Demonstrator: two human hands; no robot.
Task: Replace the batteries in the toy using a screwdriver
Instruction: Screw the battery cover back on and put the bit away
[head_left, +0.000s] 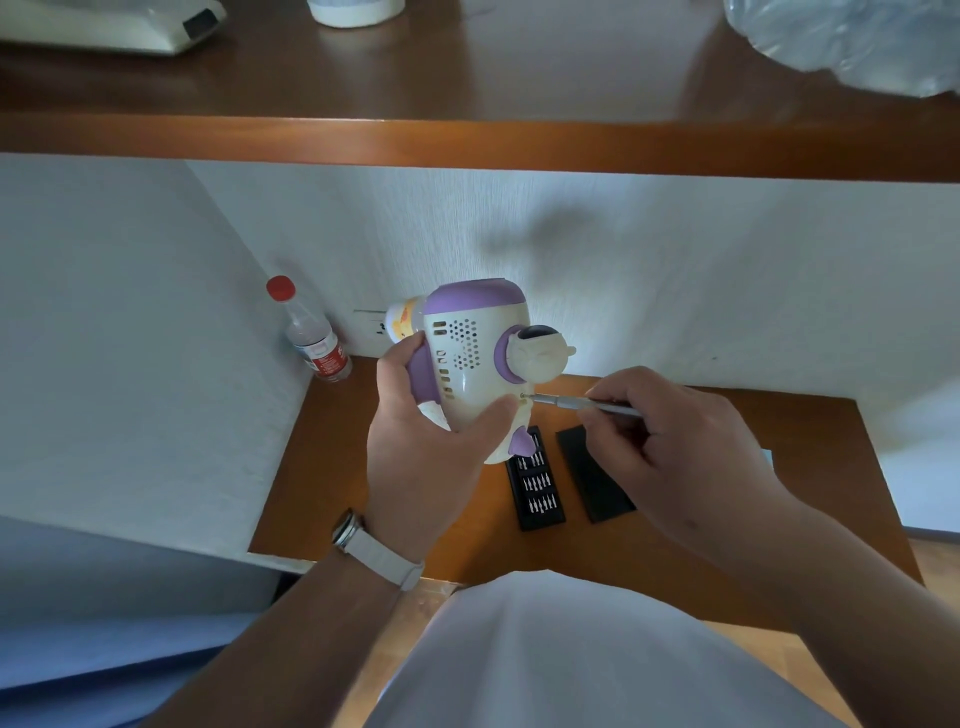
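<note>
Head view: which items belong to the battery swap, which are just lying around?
In use: toy in left hand; screwdriver in right hand, tip at the toy; bit tray; black lid beside it.
Idle: red-capped bottle; plastic bag and white tub on the shelf.

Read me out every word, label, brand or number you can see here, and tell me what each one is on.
Nothing here is legible.
On the clear plastic bottle with a red cap, red label: white print, too blurred to read.
On the pale bottle behind the white and purple plastic toy, orange-yellow label: too blurred to read.
On the toy, the slim silver screwdriver and the black bit tray: no text visible.
</note>
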